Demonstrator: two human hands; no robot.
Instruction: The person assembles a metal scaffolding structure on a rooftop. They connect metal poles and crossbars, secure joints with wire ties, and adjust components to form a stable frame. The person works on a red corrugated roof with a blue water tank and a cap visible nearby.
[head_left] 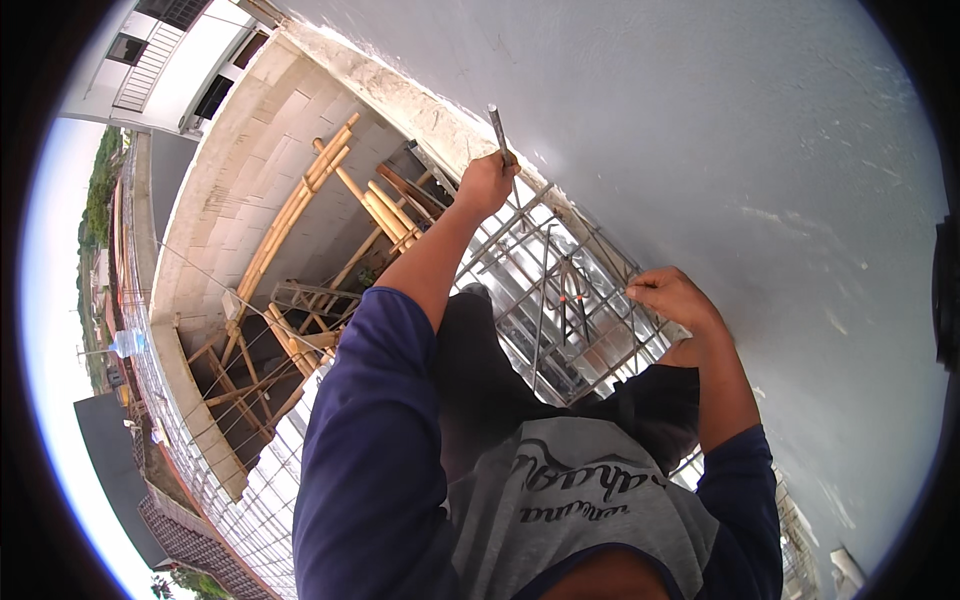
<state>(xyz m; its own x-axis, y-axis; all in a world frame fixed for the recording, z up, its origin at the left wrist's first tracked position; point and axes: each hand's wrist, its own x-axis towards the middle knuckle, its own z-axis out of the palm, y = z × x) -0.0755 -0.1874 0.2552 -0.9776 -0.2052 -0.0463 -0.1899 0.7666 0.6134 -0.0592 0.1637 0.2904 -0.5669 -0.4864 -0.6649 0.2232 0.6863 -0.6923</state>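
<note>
My left hand (488,186) is closed round a short grey metal rod (496,130), which sticks up out of the fist next to the wall's edge. My right hand (672,297) has its fingers pinched together at the right side of a steel bar grid (610,372). Whether a wire or a bar end is in that pinch is too small to tell. Between the two hands, a dark hand tool with long handles and orange marks (563,297), like pincers, lies on the grid. Shiny metal sheeting (520,335) shows beneath the bars.
A smooth grey wall (760,180) rises along my right. To the left is a deep block-walled space (270,150) with bamboo poles (300,205) and wooden framing inside. More bar mesh (265,500) runs along the lower left. White buildings (160,60) stand beyond.
</note>
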